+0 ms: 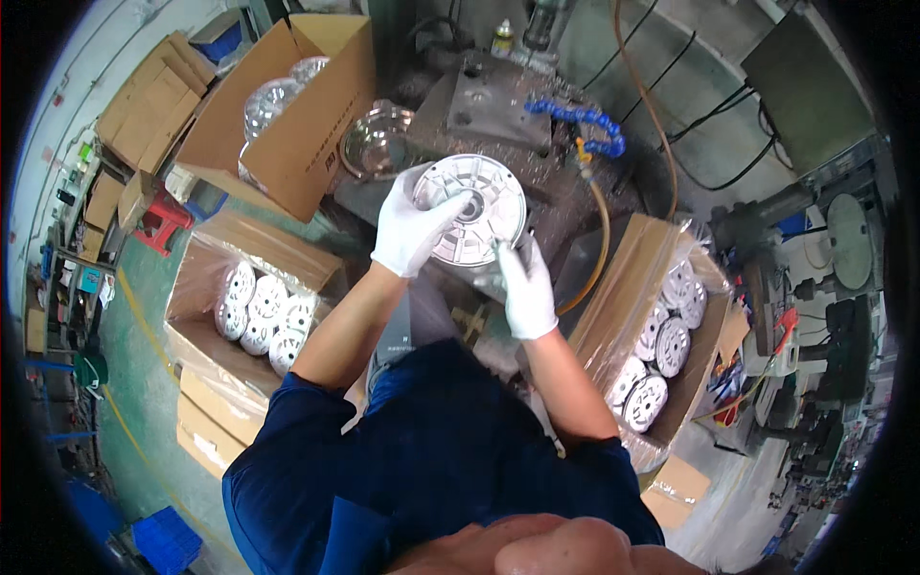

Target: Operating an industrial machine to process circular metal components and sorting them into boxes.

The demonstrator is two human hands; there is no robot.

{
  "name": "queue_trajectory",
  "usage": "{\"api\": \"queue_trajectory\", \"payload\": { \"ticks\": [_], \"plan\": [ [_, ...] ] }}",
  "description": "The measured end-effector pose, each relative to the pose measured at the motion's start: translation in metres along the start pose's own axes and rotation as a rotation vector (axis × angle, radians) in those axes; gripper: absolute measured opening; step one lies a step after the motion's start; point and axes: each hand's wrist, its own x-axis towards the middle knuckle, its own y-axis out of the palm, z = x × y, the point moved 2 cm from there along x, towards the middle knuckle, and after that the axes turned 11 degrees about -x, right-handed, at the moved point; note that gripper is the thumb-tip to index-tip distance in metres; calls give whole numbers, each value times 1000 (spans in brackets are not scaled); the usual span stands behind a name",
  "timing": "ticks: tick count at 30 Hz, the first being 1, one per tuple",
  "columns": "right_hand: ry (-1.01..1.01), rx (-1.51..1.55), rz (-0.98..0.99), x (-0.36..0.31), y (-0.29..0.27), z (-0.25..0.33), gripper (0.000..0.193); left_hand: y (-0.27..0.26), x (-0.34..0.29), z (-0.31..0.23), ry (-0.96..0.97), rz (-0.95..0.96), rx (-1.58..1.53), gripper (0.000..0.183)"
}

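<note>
A round, silvery cast metal disc (450, 247) with ribs and a central bore is raised in front of me, its ribbed face toward me. My left hand (407, 230), in a white glove, grips its left side, thumb lying across the face to the hub. On the lower right rim closes my right hand (527, 299), also white-gloved, thumb and fingers at the edge. A small dark spot shows by the right fingertips; I cannot make out what it is. Behind the disc is a metal machine table (484, 107) strewn with shavings.
Similar discs fill a plastic-lined carton (206, 321) at left and another carton (613, 316) at right. A taller carton (321, 120) with shiny metal parts stands far left, beside a shiny metal bowl (379, 142). A blue segmented hose (585, 117) and a yellow hose (604, 230) reach over the table.
</note>
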Motion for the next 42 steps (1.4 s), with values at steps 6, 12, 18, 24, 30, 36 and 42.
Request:
{"api": "queue_trajectory", "payload": {
  "ticks": [6, 12, 18, 24, 30, 36, 42],
  "plan": [
    [52, -405, 111, -35, -47, -2, 34, 0, 84, -3, 122, -34, 336, 69],
    [18, -648, 123, -86, -100, -47, 30, -2, 161, 6, 178, -160, 634, 82],
    [228, -675, 131, -104, -118, -90, 32, 24, 178, -1, 94, -187, 1021, 86],
    [169, -973, 200, -102, -102, -56, 35, 18, 193, 1, -102, -37, 1197, 85],
    [150, -983, 246, -95, -100, -51, 39, 22, 198, -6, -135, 74, 1235, 86],
    [151, -1164, 252, -94, -102, -54, 43, 19, 208, -14, -195, 238, 1228, 85],
    [147, -1271, 266, -99, -107, -63, 46, 8, 221, -1, -228, 244, 1163, 84]
  ]
}}
